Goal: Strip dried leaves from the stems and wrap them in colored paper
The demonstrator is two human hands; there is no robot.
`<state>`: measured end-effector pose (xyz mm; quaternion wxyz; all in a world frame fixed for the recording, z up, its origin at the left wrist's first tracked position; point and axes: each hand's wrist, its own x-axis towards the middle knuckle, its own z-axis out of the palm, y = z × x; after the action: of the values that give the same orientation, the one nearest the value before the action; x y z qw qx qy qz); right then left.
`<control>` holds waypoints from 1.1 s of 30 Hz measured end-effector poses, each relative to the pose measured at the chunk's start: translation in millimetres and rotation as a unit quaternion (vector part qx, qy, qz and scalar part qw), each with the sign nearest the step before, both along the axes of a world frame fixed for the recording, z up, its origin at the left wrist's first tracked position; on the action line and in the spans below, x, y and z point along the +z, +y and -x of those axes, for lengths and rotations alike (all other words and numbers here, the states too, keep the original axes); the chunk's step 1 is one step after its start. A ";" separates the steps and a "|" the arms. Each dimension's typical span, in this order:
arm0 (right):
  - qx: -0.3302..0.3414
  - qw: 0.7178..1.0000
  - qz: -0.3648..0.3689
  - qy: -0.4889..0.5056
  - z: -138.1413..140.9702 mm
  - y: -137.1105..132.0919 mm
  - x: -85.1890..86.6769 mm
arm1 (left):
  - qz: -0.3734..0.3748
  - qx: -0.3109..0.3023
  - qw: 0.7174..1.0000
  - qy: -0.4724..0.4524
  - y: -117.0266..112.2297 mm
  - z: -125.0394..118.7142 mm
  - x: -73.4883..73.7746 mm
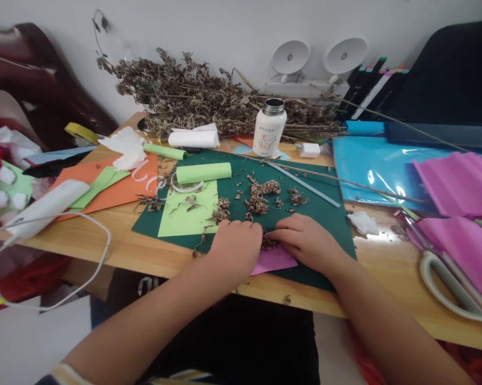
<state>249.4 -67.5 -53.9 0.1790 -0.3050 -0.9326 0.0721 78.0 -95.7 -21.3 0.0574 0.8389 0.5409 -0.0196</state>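
Observation:
My left hand [237, 247] and my right hand [305, 239] rest close together on a pink paper sheet [276, 260] that lies on a dark green sheet [316, 214] at the table's front edge. Both hands have their fingers curled and pinched over a small clump of dried brown leaves [269, 241] between them. More crumbled dried leaves [260, 195] lie scattered on the green sheet just beyond my hands. A light green paper square [188, 214] sits to the left of them.
A big bundle of dried branches [208, 104] lies at the back by a white bottle [269, 128]. Rolled green paper [204, 172], orange paper [116, 190], a blue plastic folder [377, 171], magenta tissue paper [457, 187] and scissors [449, 278] surround the work area.

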 end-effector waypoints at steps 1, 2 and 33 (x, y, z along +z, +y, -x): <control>0.001 1.000 -0.012 -0.003 -0.5 -0.1 -0.4 | -0.006 -0.016 1.000 0.003 0.5 0.5 -0.8; 0.001 1.000 -0.022 -0.008 -0.9 -0.1 -0.5 | -0.013 -0.032 0.999 0.005 1.6 1.5 -1.6; -0.134 0.986 0.088 0.052 23.6 -15.5 1.2 | -0.007 -0.155 0.978 -0.138 19.6 36.4 -13.0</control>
<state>225.8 -83.0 -52.7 0.2074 -0.4380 -0.8627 0.1448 41.6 -76.1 -34.3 0.1220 0.9075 0.3914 0.0913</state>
